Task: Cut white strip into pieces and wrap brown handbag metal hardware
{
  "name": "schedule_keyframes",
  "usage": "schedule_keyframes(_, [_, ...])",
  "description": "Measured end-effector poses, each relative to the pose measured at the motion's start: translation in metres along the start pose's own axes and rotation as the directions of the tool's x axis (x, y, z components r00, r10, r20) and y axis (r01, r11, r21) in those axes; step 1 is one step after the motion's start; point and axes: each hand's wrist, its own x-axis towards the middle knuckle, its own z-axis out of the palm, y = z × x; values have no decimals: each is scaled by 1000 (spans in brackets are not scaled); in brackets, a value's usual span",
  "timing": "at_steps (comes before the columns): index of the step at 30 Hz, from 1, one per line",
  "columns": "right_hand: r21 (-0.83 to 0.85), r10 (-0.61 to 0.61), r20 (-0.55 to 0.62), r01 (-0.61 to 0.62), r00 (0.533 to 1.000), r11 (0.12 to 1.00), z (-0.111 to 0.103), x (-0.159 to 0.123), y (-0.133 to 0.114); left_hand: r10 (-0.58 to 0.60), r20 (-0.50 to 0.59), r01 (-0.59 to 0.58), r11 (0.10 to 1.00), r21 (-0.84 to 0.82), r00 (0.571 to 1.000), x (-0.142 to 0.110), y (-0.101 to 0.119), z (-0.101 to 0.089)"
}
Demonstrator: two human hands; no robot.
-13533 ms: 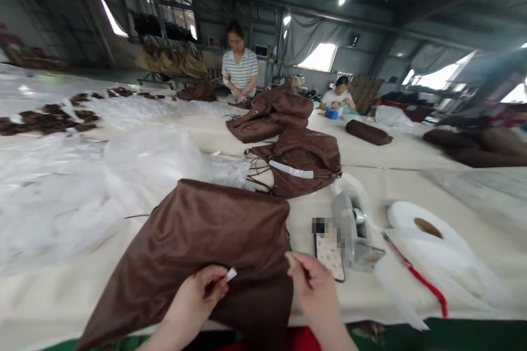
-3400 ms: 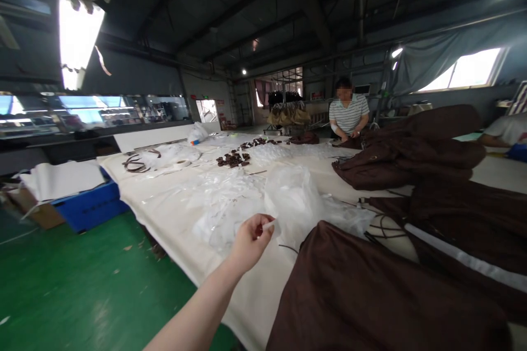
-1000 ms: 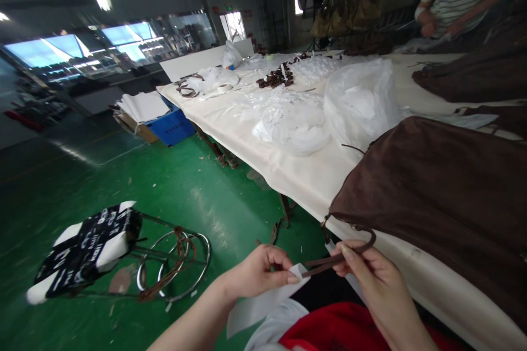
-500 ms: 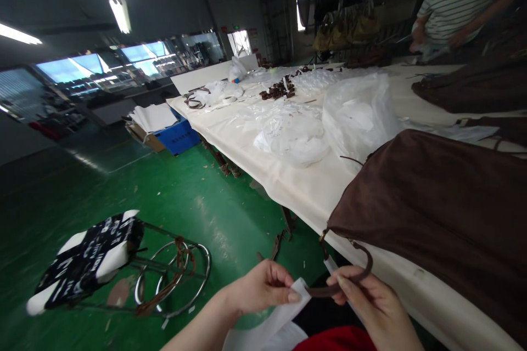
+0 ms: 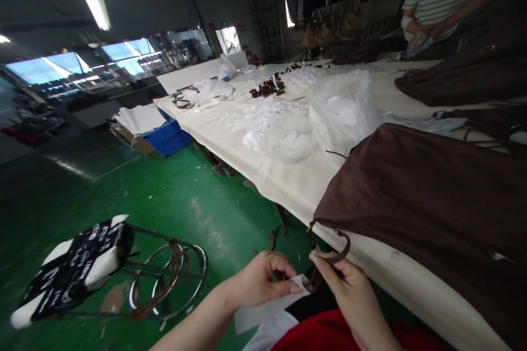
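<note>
A dark brown bag (image 5: pixel 411 186) lies on the right of the table, its near corner at the table edge with a brass-coloured ring there. From that corner hangs a brown strap (image 5: pixel 341 249), curving down between my hands. My right hand (image 5: pixel 343 282) is closed on the strap, thumb and fingers pinching it where a bit of white wrapping shows. Just left of it, my left hand (image 5: pixel 265 279) pinches a strip of white paper (image 5: pixel 267 310) between thumb and fingers. The paper's right end touches the strap. The strap's lower part is partly hidden behind the paper and fingers.
Clear plastic bags (image 5: pixel 284 131) and a pile of small brown pieces (image 5: pixel 267 86) lie along the cream table (image 5: pixel 288 186). A stool (image 5: pixel 78 269) stands at left, a blue box (image 5: pixel 167 137) beyond it. Another person (image 5: pixel 444 5) stands across the table.
The strap between my hands has bent from nearly level to a drooping loop. My hands have come slightly closer together. The view has shifted a little to the right.
</note>
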Motion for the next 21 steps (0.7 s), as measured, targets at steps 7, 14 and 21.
schedule_keyframes(7, [26, 158, -45, -156, 987, 987, -1, -8, -4, -63, 5, 63, 997, 43, 998, -4, -1, 3])
schedule_keyframes(14, [160, 253, 88, -265, 963, 951, 16, -11, 1, 112, -149, -74, 968, 239, 982, 6, 3, 9])
schedule_keyframes(21, [426, 347, -42, -297, 937, 855, -6, -3, 4, 77, -123, -32, 942, 334, 989, 1, 0, 5])
